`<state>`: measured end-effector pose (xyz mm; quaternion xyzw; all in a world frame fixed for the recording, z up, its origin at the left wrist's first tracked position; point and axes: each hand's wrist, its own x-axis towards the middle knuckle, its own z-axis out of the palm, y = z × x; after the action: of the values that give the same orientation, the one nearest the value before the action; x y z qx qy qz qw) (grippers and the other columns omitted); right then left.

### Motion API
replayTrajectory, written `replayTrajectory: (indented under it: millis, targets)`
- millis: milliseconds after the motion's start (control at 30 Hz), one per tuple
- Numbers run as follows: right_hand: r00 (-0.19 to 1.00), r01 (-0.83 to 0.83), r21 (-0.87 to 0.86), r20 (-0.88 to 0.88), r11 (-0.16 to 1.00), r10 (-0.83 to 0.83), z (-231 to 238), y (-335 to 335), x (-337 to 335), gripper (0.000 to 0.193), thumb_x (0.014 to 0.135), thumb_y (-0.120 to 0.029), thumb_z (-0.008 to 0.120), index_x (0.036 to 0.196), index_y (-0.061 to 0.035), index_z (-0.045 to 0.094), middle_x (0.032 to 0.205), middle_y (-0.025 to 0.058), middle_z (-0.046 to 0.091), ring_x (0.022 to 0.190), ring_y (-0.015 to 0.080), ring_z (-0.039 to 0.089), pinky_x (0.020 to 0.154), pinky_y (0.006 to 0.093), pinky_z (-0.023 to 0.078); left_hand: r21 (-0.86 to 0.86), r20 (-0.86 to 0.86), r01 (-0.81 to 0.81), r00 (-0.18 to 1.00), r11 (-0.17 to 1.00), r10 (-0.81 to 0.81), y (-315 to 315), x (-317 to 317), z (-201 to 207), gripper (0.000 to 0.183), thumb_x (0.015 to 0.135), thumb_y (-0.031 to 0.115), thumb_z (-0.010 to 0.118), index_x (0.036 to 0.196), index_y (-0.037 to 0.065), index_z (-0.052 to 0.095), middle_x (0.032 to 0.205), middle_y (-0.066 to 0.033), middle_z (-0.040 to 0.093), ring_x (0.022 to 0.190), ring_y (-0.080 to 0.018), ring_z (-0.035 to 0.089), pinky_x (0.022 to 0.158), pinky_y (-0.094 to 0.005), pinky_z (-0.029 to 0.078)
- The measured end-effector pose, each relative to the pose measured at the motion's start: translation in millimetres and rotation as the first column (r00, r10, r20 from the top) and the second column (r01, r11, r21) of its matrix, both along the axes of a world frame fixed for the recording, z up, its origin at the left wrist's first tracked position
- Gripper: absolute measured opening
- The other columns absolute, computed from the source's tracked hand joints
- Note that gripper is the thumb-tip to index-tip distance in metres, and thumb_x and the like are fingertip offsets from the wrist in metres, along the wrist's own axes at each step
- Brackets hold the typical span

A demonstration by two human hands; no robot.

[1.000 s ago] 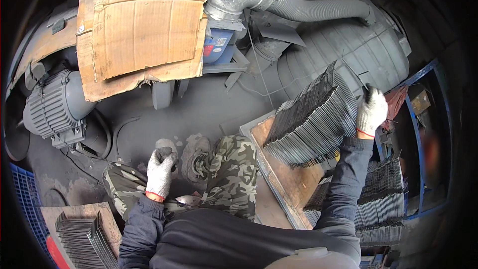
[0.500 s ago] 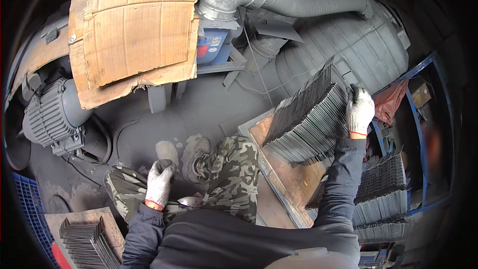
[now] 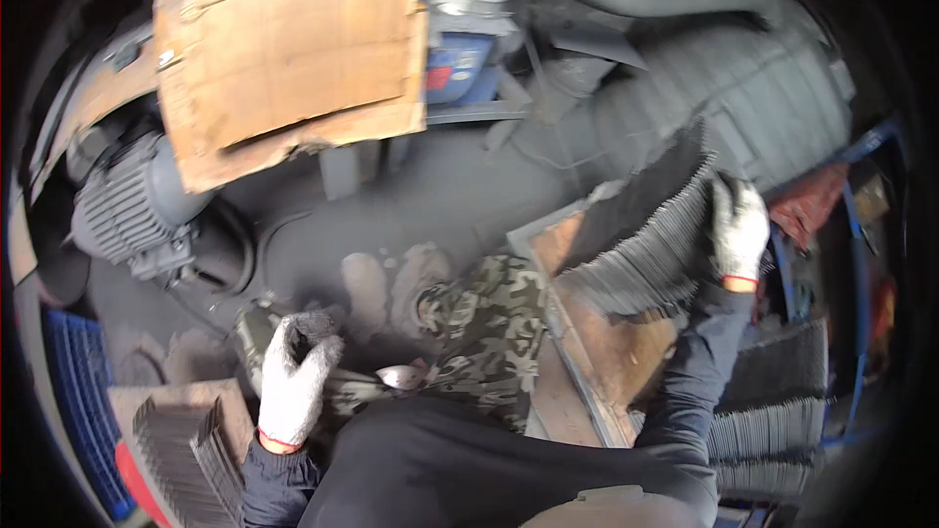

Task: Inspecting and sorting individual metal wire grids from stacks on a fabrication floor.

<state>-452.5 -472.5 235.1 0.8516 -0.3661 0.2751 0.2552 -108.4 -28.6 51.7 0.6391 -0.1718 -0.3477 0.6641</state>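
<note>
My right hand [image 3: 738,227], in a white knit glove with a blackened palm, grips the far end of a fanned row of thin dark metal plates [image 3: 646,244] standing on edge on a wooden board [image 3: 616,352]. My left hand [image 3: 293,376], gloved the same way, hangs low at the left with its fingers curled, above my knee in camouflage trousers [image 3: 484,332]. I cannot make out anything in it. Another stack of dark plates [image 3: 186,440] lies just left of that hand.
A torn cardboard sheet [image 3: 284,49] covers a machine at the back. A grey electric motor [image 3: 132,205] sits at the left, a ribbed grey duct [image 3: 724,98] at the right. More plate stacks [image 3: 773,411] fill a blue rack at the lower right. A blue crate edge [image 3: 73,401] stands at the left.
My right hand slid down along the fanned plates toward me. My left hand dropped lower and closer to my body. The view has shifted.
</note>
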Motion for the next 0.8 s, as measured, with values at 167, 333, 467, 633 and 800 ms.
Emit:
replayTrajectory:
  millis: [167, 333, 467, 633, 800]
  targets:
    - [0.998, 0.043, -0.060, 0.042, 0.997, -0.040, -5, 17, 1, 0.026, 0.104, -0.018, 0.070, 0.123, -0.0009, 0.077, 0.120, 0.0201, 0.076, 0.109, 0.0369, 0.073, 0.099, 0.0437, 0.056, 0.300, 0.616, -0.402, 0.774, 0.865, 0.145, 110, 33, 43, 0.011, 0.096, -0.001, 0.068, 0.107, -0.002, 0.070, 0.097, -0.0088, 0.071, 0.090, -0.0162, 0.066, 0.086, -0.0306, 0.054]
    - [0.915, -0.047, -0.228, 0.381, 0.972, 0.134, -93, 79, 42, 0.025, 0.102, -0.006, 0.075, 0.124, 0.0052, 0.075, 0.125, 0.0186, 0.077, 0.110, 0.0305, 0.075, 0.100, 0.0412, 0.058, 0.153, 0.987, -0.972, 0.142, 0.176, -0.070, 309, 75, -16, 0.033, 0.099, 0.011, 0.066, 0.130, 0.000, 0.069, 0.123, -0.0201, 0.076, 0.116, -0.0339, 0.073, 0.105, -0.0427, 0.054]
    - [0.733, -0.616, 0.332, 0.574, 0.714, 0.366, -177, 118, 132, 0.053, 0.090, 0.013, 0.071, 0.141, 0.0038, 0.061, 0.143, 0.0189, 0.064, 0.136, 0.0320, 0.061, 0.116, 0.0435, 0.048, 0.604, 0.768, -0.786, 0.618, 0.131, 0.168, 438, 53, -83, 0.036, 0.102, 0.020, 0.065, 0.130, 0.000, 0.069, 0.122, -0.0213, 0.076, 0.113, -0.0342, 0.073, 0.103, -0.0433, 0.055]
    - [0.744, -0.645, 0.736, 0.545, 0.205, 0.386, -277, 122, 237, 0.091, 0.078, -0.002, 0.084, 0.159, -0.0009, 0.042, 0.156, 0.0211, 0.053, 0.147, 0.0415, 0.048, 0.125, 0.0474, 0.038, 0.540, 0.770, -0.832, 0.548, 0.125, 0.327, 462, 59, -100, 0.034, 0.101, 0.025, 0.065, 0.119, -0.002, 0.075, 0.104, -0.0144, 0.078, 0.096, -0.0235, 0.072, 0.089, -0.0368, 0.056]
    - [0.763, -0.473, 0.720, 0.046, 0.508, 0.645, -407, 131, 240, 0.078, 0.080, -0.023, 0.083, 0.146, 0.0040, 0.052, 0.154, 0.0353, 0.048, 0.148, 0.0525, 0.041, 0.127, 0.0528, 0.033, 0.503, 0.832, -0.856, 0.517, 0.117, 0.203, 445, 71, -90, 0.031, 0.100, 0.025, 0.066, 0.114, -0.001, 0.075, 0.105, -0.0187, 0.079, 0.101, -0.0296, 0.075, 0.092, -0.0397, 0.056]
